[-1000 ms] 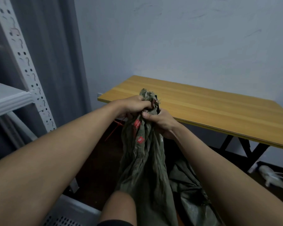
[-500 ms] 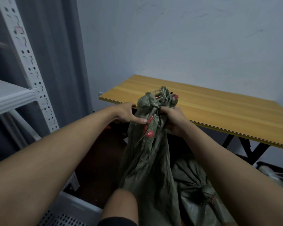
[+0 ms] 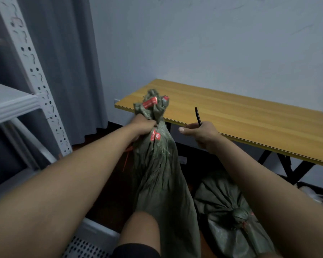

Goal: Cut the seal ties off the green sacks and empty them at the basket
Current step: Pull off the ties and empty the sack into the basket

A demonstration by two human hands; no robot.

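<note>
While the left hand [image 3: 145, 125] clenches the green sack [image 3: 160, 164] below unreadable red labels [image 3: 150, 103], the right hand [image 3: 201, 135] grips a black tool [image 3: 198, 116].

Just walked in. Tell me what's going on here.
A person is working on a green sack that stands upright between their knees. The left hand grips its bunched neck just below the red seal tags. The right hand is off the sack and holds a thin dark tool, blade-like, though I can't tell what kind. A second tied sack lies on the floor beside a wooden table. A white perforated basket sits at lower left.
</note>
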